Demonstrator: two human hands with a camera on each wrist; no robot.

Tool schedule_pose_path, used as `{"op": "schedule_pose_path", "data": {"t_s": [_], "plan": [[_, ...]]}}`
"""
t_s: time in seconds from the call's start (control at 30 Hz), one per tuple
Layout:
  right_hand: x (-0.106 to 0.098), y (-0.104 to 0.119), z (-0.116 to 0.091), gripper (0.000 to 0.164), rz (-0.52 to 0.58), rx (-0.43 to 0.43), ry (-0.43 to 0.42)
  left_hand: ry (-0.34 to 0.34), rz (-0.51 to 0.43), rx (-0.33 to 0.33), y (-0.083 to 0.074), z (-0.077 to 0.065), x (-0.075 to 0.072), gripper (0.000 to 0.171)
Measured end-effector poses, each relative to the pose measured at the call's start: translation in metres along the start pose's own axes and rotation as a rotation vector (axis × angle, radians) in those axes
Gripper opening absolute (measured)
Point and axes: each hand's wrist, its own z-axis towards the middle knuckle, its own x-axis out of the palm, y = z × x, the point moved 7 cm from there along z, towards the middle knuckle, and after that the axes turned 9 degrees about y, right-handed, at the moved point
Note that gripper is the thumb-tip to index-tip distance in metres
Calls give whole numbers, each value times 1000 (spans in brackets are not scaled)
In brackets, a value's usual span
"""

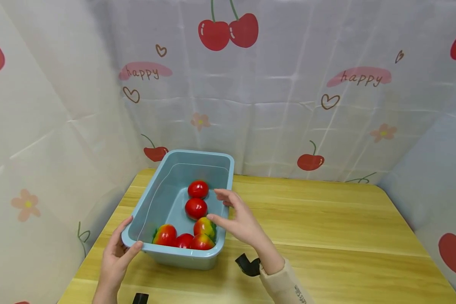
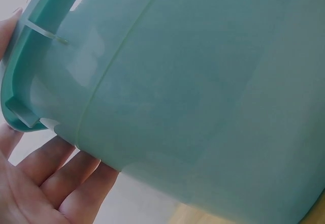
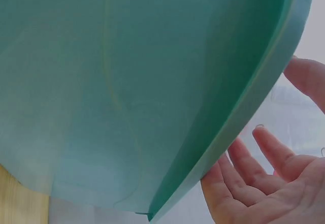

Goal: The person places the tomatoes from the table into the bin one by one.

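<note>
A light blue plastic bin (image 1: 180, 259) stands on the left part of the table. Inside, two glossy red fruits (image 1: 196, 209) lie along the right side, and several red and red-yellow fruits (image 1: 165, 235) cluster at the near end. My left hand (image 1: 115, 259) grips the bin's near left corner, thumb on the rim and fingers beneath it on the outer wall. Over the right rim hovers my right hand (image 1: 239, 219), thumb and fingers spread apart with nothing between them. In the right wrist view its fingertips (image 3: 216, 170) are at the rim; firm contact is unclear.
The wooden table (image 1: 327, 228) extends to the right of the bin. A white cherry-printed curtain (image 1: 273, 118) hangs behind and at both sides. Black pieces (image 1: 248, 265) show by each wrist.
</note>
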Motion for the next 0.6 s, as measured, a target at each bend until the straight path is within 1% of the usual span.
{"op": "schedule_pose_path", "data": {"t_s": [0.13, 0.2, 0.3, 0.37, 0.53, 0.6], "plan": [[-2, -3, 0, 49, 5, -4, -7, 8, 35, 5, -1, -1, 0, 63], [-3, -8, 1, 47, 11, -1, -11, 15, 68, -4, -2, -1, -1, 64], [-3, -23, 4, 46, 12, -19, -11, 29, 117, -28, -3, -1, -2, 64], [-4, -33, 5, 44, 6, -34, -3, 39, 150, -41, -4, -1, -2, 64], [-6, -40, 5, 40, -17, -47, 39, 65, 226, -50, -10, 1, -1, 64], [-7, -41, 4, 37, -29, -50, 54, 70, 281, -65, -14, 0, 0, 64]]}}
